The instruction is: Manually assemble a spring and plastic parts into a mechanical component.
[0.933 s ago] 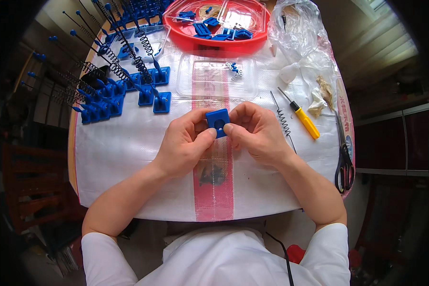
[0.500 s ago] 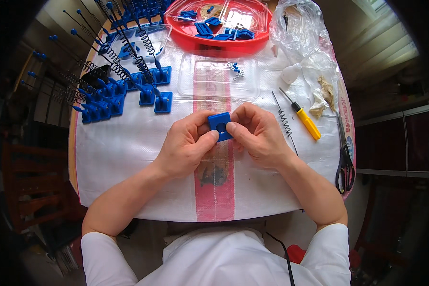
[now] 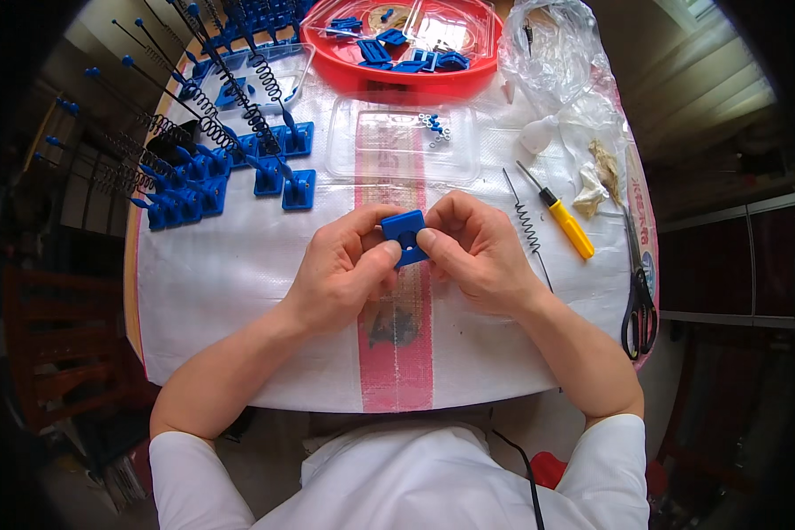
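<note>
White sheeting (image 3: 230, 300) covers the table (image 3: 132, 283); over its middle, both hands (image 3: 334, 267) pinch a blue block (image 3: 402, 224). Right lies a screwdriver (image 3: 571, 230); far, a red tray (image 3: 450, 90).

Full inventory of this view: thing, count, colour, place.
Square part with hole: 1, blue, between hands
Coiled wire: 1, dark, right of hands
Screwdriver: 1, yellow and black, beside wire
Scissors: 1, black handles, right edge
Plastic containers: 2, clear, centre and upper left
Small fittings: several, blue and white, in central container
Tray: 1, red, far side
Loose parts: several, blue, in tray
Spring assemblies: many, black and blue, left
Plastic bag: 1, clear, far right
Table cover: 1, white and pink, tabletop
Cable: 1, black, lower edge
Shirt: 1, white, lower edge
Left hand: 1, holds part
Right hand: 1, holds part
</note>
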A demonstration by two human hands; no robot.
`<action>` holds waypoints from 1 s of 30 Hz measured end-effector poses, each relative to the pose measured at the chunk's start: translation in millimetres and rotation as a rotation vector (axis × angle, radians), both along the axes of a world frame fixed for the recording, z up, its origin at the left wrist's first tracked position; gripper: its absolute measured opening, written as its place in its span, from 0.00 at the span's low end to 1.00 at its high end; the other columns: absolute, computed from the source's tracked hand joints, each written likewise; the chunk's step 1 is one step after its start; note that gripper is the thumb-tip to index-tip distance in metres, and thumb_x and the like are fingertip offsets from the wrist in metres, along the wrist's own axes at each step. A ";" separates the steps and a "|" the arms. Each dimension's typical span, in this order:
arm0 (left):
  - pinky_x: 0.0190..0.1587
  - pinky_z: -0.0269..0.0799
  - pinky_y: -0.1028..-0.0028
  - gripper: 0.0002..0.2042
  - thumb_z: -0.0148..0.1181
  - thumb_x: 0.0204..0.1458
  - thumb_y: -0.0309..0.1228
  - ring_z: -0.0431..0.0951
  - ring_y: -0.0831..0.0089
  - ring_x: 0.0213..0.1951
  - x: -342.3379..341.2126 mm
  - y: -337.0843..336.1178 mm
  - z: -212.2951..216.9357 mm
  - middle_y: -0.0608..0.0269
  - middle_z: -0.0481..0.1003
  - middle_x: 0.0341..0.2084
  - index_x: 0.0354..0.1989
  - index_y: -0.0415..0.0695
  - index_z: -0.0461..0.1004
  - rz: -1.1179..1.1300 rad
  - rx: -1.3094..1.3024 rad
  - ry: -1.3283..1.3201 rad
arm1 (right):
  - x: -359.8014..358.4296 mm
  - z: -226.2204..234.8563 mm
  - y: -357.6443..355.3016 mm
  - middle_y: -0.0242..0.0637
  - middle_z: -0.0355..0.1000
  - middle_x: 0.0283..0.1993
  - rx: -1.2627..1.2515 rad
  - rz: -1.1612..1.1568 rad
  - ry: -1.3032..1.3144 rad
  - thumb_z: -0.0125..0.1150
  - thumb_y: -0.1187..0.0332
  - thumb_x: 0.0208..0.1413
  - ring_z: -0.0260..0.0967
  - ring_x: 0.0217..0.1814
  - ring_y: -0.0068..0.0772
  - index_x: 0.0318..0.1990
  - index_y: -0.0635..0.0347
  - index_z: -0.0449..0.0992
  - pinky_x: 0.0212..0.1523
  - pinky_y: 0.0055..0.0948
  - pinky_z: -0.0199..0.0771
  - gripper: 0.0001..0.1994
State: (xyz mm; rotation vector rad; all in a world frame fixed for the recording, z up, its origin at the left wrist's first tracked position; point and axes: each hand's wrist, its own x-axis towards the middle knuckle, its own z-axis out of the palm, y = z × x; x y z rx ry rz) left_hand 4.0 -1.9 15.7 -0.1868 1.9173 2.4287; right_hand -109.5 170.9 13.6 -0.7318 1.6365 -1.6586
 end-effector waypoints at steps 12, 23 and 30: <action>0.23 0.63 0.84 0.14 0.48 0.66 0.28 0.68 0.87 0.24 -1.8 3.5 -4.9 0.70 0.72 0.30 0.56 0.39 0.71 0.005 0.076 -0.011 | 1.8 -11.2 -1.7 0.28 0.71 0.31 -0.099 -0.025 0.174 0.60 0.73 0.61 0.66 0.32 0.12 0.40 0.66 0.71 0.32 0.19 0.70 0.06; 0.23 0.64 0.85 0.14 0.49 0.65 0.28 0.69 0.88 0.24 -1.6 2.3 -5.2 0.71 0.73 0.29 0.56 0.39 0.72 0.018 0.034 -0.065 | -2.3 -2.5 1.5 0.29 0.68 0.39 0.010 0.070 0.071 0.57 0.75 0.63 0.65 0.41 0.15 0.43 0.66 0.69 0.43 0.21 0.69 0.05; 0.24 0.66 0.86 0.14 0.50 0.65 0.29 0.70 0.89 0.24 -2.3 2.8 -4.7 0.71 0.74 0.29 0.56 0.40 0.73 0.032 0.011 -0.079 | -2.1 -1.0 1.3 0.29 0.68 0.39 0.040 0.066 0.070 0.57 0.75 0.63 0.65 0.41 0.15 0.43 0.66 0.69 0.44 0.21 0.69 0.05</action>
